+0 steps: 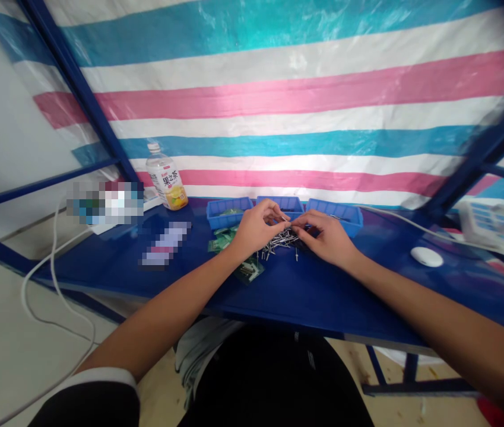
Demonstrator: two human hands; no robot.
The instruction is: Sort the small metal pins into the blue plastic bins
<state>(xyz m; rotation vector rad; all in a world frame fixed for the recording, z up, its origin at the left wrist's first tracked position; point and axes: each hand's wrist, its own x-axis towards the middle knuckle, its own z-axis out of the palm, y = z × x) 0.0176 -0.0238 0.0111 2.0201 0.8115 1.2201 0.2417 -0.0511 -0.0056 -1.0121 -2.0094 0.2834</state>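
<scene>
Pinching with our left hand (258, 230) and right hand (332, 240), contents unclear, over thin silver metal pins (279, 239) toward the blue counter (296, 296)'s back edge; likely for short reach.

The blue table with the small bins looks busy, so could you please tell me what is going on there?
A person is working with both bare hands over a loose pile of thin metal pieces on the blue table. The left hand and right hand meet at the fingertips above it; whatever is between them is too small to make out. Three blue bins stand just behind, and green packets lie beside the pile.
</scene>
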